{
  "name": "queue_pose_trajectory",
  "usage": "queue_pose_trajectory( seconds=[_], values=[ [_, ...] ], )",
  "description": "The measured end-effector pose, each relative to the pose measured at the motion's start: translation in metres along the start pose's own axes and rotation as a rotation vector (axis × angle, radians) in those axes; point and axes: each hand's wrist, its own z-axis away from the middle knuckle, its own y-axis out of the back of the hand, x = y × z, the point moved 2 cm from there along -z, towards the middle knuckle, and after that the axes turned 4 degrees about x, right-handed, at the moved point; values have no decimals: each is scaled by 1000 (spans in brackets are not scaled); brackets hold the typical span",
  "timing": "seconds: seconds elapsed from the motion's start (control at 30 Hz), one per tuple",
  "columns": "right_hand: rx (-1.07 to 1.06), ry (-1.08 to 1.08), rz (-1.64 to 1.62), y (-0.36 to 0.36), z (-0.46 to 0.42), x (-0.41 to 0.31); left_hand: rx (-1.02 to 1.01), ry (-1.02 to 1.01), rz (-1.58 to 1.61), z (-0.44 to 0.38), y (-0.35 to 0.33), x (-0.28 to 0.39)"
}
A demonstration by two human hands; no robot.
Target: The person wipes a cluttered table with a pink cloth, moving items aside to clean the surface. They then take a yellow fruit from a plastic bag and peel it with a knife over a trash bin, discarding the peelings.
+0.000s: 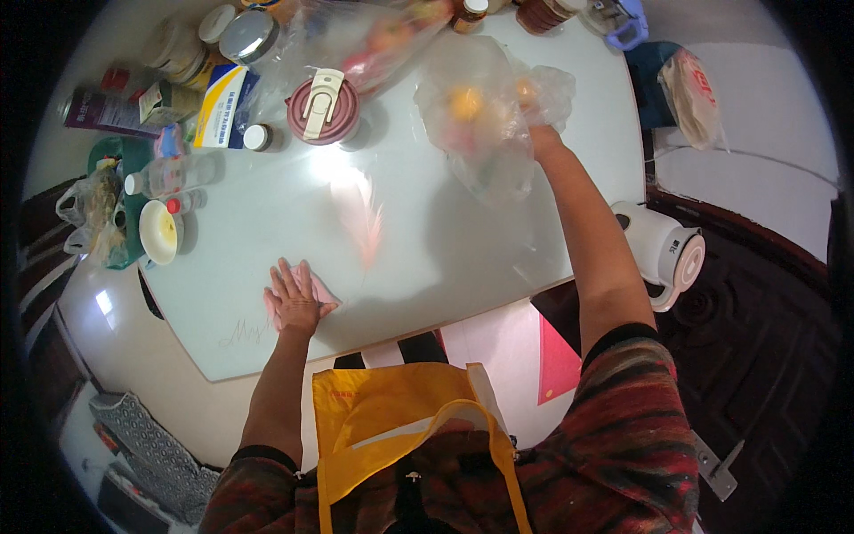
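Observation:
My left hand (295,302) lies flat, fingers spread, on a folded pink cloth (321,290) on the glossy white tabletop (427,253). At the upper right, my right hand (542,133) is at a translucent plastic bag (477,113) with orange and reddish things inside; its fingers are mostly hidden by the plastic, and their hold cannot be made out. Left of the bag stands a cup with a dark pink lid (323,110). A printed pink feather (363,220) shows on the tabletop between my hands.
Jars, a blue, white and yellow box (223,107) and another filled plastic bag (380,47) line the back. Lying bottles (177,175), a white bowl (159,232) and a green container (133,247) are at the left. A white electric kettle (657,247) stands beyond the right edge.

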Motion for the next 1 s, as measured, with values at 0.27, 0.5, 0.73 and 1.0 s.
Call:
queue_pose_trajectory(
  seconds=[0.27,0.5,0.73,1.0],
  values=[
    [76,-54,-12,-12,13,3,36,-9,45,2,3,0],
    [187,-395,-784,9,66,14,30,-6,32,6,11,2],
    [51,-392,-1768,43,129,9,-38,10,-6,9,21,4],
    [-55,-477,-2110,55,152,-19,-53,-29,-34,19,32,5]
  ],
)
